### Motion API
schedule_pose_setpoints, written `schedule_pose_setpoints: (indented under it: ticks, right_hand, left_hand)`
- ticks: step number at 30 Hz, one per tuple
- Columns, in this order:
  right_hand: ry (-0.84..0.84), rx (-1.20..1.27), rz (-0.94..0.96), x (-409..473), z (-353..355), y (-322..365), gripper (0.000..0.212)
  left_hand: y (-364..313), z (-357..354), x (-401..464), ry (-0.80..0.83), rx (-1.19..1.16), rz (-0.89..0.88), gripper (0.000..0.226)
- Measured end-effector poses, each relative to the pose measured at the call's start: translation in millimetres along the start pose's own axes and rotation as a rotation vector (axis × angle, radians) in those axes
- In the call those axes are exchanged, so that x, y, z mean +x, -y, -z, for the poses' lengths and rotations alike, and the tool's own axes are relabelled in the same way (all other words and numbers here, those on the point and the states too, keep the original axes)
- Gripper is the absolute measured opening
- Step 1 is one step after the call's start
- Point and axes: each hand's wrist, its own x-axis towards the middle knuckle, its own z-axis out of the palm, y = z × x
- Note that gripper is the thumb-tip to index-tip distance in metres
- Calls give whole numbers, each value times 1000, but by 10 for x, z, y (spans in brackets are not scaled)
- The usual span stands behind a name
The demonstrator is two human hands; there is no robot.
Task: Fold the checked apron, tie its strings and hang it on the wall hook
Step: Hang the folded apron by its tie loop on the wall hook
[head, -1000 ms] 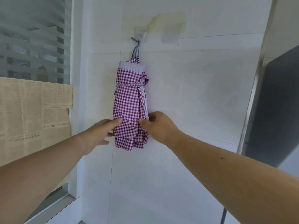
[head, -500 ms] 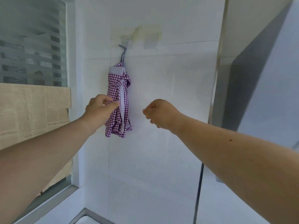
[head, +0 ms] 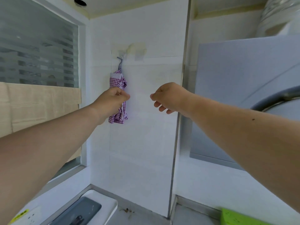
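We let our left hand (head: 113, 101), fingers curled against the folded purple-checked cloth apron (head: 118, 98), release gently so its loop stays on the small metal wall hook (head: 121, 58); whether it grips is unclear. Our right hand (head: 168, 98) hangs loosely curled, empty.

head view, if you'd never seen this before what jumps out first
The purple checked apron stands out, bundled and hanging by its strings from the wall hook on the white tiled wall. Two bare arms reach towards it: the left hand is raised in front of the bundle with fingers curled, while the right hand hangs beside it, holding nothing.
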Motion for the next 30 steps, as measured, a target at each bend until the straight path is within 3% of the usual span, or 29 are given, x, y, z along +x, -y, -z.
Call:
schedule_pose_setpoints:
  ticks: [5,12,23,30]
  right_hand:
    - [43,-36,13,-688,214,75,24]
    - [46,-32,62,-1268,405,467,21]
    - [-95,42,480,-2308,1074,1545,27]
    - [-119,-104,279,-1862,923,1242,22]
  left_hand:
    - [-285,-83,-675,13,-91,54,6]
    - [-694,3,-1192,85,-191,153,15]
    - [-841,287,-1271,165,-193,209,17]
    - [-897,355,-1154,89,-151,219,10]
